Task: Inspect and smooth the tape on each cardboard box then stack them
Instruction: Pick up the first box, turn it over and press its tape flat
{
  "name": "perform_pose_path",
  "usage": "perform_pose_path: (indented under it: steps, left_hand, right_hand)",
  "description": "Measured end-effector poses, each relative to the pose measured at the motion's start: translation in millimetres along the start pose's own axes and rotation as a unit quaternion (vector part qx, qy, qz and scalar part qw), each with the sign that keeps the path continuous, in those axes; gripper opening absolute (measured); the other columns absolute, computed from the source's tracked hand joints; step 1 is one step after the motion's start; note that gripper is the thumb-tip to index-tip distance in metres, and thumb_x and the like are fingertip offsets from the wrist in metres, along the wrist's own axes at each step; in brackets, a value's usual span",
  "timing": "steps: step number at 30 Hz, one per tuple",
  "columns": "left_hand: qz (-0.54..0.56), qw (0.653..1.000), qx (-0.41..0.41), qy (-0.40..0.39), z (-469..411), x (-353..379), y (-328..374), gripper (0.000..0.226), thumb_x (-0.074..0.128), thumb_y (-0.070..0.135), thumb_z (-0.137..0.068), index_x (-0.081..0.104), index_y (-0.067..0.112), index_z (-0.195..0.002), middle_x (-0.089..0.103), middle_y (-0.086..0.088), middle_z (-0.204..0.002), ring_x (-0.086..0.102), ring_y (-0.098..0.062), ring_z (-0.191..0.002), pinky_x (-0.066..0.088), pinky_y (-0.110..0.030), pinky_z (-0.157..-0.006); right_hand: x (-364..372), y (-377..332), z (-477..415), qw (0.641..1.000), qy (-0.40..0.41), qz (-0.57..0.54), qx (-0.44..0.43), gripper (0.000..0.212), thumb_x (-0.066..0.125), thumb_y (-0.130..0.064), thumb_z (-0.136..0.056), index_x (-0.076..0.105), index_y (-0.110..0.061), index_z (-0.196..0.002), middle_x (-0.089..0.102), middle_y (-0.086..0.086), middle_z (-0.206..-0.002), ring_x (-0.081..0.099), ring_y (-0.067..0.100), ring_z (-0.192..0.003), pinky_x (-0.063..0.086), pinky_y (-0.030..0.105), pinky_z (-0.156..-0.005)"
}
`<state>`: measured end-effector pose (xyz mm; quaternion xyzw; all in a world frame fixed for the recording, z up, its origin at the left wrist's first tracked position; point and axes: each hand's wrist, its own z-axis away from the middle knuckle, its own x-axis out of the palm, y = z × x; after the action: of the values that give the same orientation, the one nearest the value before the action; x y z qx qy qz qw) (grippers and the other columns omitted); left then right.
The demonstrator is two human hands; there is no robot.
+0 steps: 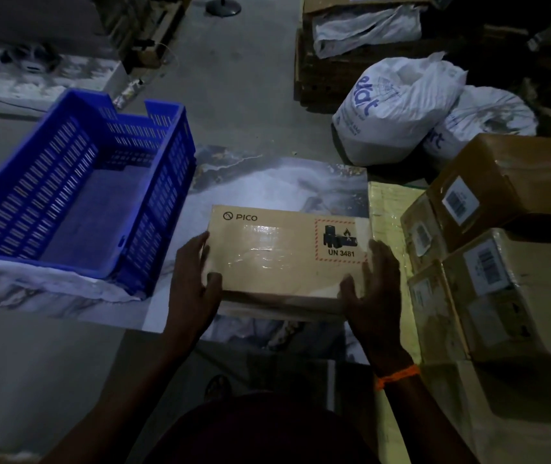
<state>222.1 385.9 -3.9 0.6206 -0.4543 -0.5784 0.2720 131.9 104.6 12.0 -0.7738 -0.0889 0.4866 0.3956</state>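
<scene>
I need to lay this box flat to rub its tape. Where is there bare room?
Bare marbled sheet lies beyond the PICO box, toward the white sacks, and in the narrow gap between the box and the blue crate. The crate's floor is bare too. The right is crowded with stacked cardboard boxes.

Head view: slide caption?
Left hand and right hand hold a taped cardboard box by its ends, between a blue crate and stacked boxes.
</scene>
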Motion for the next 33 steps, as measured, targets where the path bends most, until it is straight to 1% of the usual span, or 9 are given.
perform_pose_path:
  steps: [2, 3, 6, 9, 17, 20, 23, 30, 33]
  left_hand:
    - [-0.126, 0.987, 0.099, -0.026, -14, 6, 12, 0.060, 0.051, 0.020, -0.094, 0.040, 0.015, -0.153, 0.035, -0.002, -0.161, 0.033, -0.023, -0.150, 0.031, -0.053, -0.120]
    - [-0.189, 0.972, 0.131, -0.054, -21, 11, 20, 0.057, 0.049, 0.023, -0.098, 0.041, 0.017, -0.154, 0.033, -0.004, -0.163, 0.029, -0.025, -0.152, 0.027, -0.059, -0.121]
    - [-0.300, 0.925, 0.147, -0.180, -35, 32, 32, 0.061, 0.029, 0.045, -0.104, 0.039, 0.014, -0.156, 0.031, -0.009, -0.165, 0.026, -0.028, -0.153, 0.025, -0.061, -0.120]
    - [-0.356, 0.902, 0.147, -0.194, -33, 41, 27, 0.069, 0.018, 0.053, -0.104, 0.037, 0.013, -0.157, 0.030, -0.009, -0.166, 0.026, -0.030, -0.154, 0.020, -0.057, -0.122]
    - [-0.368, 0.894, 0.149, -0.207, -25, 38, 25, 0.070, 0.013, 0.053, -0.106, 0.033, 0.012, -0.159, 0.025, -0.010, -0.167, 0.021, -0.027, -0.156, 0.017, -0.056, -0.124]
    - [-0.338, 0.903, 0.173, -0.204, -11, 31, 28, 0.064, 0.024, 0.049, -0.106, 0.034, 0.013, -0.158, 0.024, -0.009, -0.168, 0.021, -0.026, -0.155, 0.019, -0.060, -0.122]
    - [-0.345, 0.887, 0.220, -0.215, 10, 24, 25, 0.059, 0.030, 0.040, -0.104, 0.036, 0.013, -0.156, 0.030, -0.009, -0.166, 0.028, -0.027, -0.153, 0.030, -0.062, -0.118]
    - [-0.335, 0.887, 0.254, -0.190, 28, 24, 10, 0.056, 0.031, 0.042, -0.107, 0.046, 0.012, -0.152, 0.039, -0.008, -0.161, 0.036, -0.026, -0.149, 0.035, -0.058, -0.116]
    - [-0.302, 0.904, 0.233, -0.193, 18, 24, 19, 0.054, 0.033, 0.043, -0.106, 0.052, 0.015, -0.148, 0.046, -0.005, -0.157, 0.041, -0.024, -0.146, 0.038, -0.057, -0.115]
  right_hand:
    - [10, -18, -9, 0.989, -0.040, 0.097, -0.108, 0.060, 0.058, -0.030, -0.097, 0.044, -0.009, -0.152, 0.039, 0.015, -0.159, 0.036, 0.031, -0.147, 0.038, 0.044, -0.116]
    - [16, -26, -14, 0.982, -0.079, 0.126, -0.120, 0.062, 0.054, -0.038, -0.099, 0.045, -0.007, -0.151, 0.039, 0.017, -0.159, 0.035, 0.032, -0.148, 0.034, 0.046, -0.119]
    - [36, -37, -24, 0.959, -0.157, 0.201, -0.121, 0.072, 0.034, -0.055, -0.102, 0.040, -0.007, -0.156, 0.035, 0.018, -0.164, 0.031, 0.035, -0.152, 0.023, 0.052, -0.123]
    - [45, -31, -26, 0.946, -0.159, 0.245, -0.140, 0.075, 0.023, -0.057, -0.102, 0.037, -0.009, -0.158, 0.033, 0.015, -0.166, 0.028, 0.033, -0.154, 0.019, 0.055, -0.124]
    - [39, -32, -21, 0.947, -0.186, 0.227, -0.131, 0.074, 0.020, -0.057, -0.102, 0.032, -0.012, -0.160, 0.028, 0.013, -0.168, 0.021, 0.029, -0.157, 0.018, 0.054, -0.126]
    - [28, -32, -4, 0.947, -0.197, 0.197, -0.158, 0.066, 0.031, -0.050, -0.104, 0.042, -0.011, -0.155, 0.040, 0.012, -0.162, 0.032, 0.026, -0.152, 0.030, 0.055, -0.121]
    - [21, -27, 25, 0.947, -0.166, 0.200, -0.189, 0.059, 0.038, -0.045, -0.103, 0.054, -0.008, -0.146, 0.052, 0.013, -0.153, 0.046, 0.028, -0.144, 0.037, 0.053, -0.117]
    - [26, -6, 52, 0.946, -0.126, 0.203, -0.217, 0.059, 0.039, -0.045, -0.105, 0.052, -0.009, -0.150, 0.047, 0.010, -0.158, 0.038, 0.024, -0.150, 0.029, 0.048, -0.121]
    - [26, -9, 43, 0.949, -0.130, 0.194, -0.212, 0.056, 0.041, -0.044, -0.104, 0.059, -0.010, -0.144, 0.054, 0.009, -0.152, 0.046, 0.024, -0.145, 0.030, 0.046, -0.119]
